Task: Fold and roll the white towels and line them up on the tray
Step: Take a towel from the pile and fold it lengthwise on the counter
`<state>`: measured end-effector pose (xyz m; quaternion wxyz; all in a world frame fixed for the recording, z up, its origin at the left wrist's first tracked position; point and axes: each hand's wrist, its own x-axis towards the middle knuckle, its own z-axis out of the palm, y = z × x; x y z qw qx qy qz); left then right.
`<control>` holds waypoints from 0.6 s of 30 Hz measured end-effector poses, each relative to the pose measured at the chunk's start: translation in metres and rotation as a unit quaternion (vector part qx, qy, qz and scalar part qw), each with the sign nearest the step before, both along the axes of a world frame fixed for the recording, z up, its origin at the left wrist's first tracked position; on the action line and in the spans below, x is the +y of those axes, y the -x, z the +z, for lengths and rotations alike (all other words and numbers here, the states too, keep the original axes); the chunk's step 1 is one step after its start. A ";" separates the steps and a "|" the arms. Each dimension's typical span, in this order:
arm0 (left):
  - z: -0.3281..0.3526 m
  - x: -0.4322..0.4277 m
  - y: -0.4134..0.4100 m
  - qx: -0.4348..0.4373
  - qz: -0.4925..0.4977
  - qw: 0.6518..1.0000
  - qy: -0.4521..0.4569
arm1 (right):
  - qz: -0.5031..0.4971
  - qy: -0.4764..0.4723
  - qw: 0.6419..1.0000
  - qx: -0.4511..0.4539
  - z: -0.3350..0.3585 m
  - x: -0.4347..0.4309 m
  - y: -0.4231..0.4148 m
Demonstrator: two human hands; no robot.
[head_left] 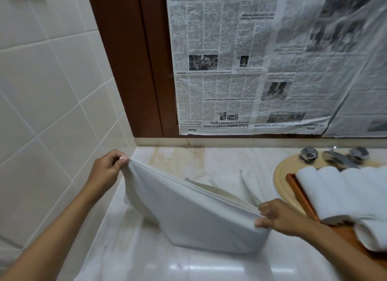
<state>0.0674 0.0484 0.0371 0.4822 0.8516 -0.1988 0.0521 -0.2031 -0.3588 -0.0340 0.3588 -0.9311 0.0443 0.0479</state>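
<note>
Tile wall (41,92): far left of the tray (298,194), running down to the counter (167,266).

Left hand (106,169): well left of the tray, raised off the counter. Thumb and curled fingers pinch one top corner of the towel (188,213).

Towel: white, doubled over, stretched between the two hands. Top edge slopes down toward the tray. Bottom fold rests on the counter, left of the tray. More white cloth (247,180) lies flat on the counter behind it.

Right hand (276,215): just left of the tray, lower than the left hand. Fingers clamped on the towel's other top corner. Hands well apart, each holding its own corner.

Newspaper (230,61): above and behind the tray, sheets covering a brown-framed panel, print upside down.

Sink (280,180): beige rim showing at the tray's left edge; the tray sits across it.

Tray: wooden, cut off by the right frame edge. Contents: rolls (339,192) of white towel, side by side and touching. One more roll (372,236) lies at the near end.

Tap (335,157): chrome, just behind the tray.
</note>
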 end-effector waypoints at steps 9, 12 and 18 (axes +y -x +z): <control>-0.022 -0.022 -0.041 0.116 0.092 0.983 0.107 | 0.041 -0.044 0.992 -0.107 0.132 0.013 0.017; -0.028 -0.034 -0.043 0.135 0.099 0.978 0.122 | 0.066 0.020 0.998 0.013 0.102 0.012 0.021; -0.037 -0.054 -0.034 0.132 0.099 0.978 0.126 | 0.046 0.251 0.953 0.164 0.017 0.022 0.045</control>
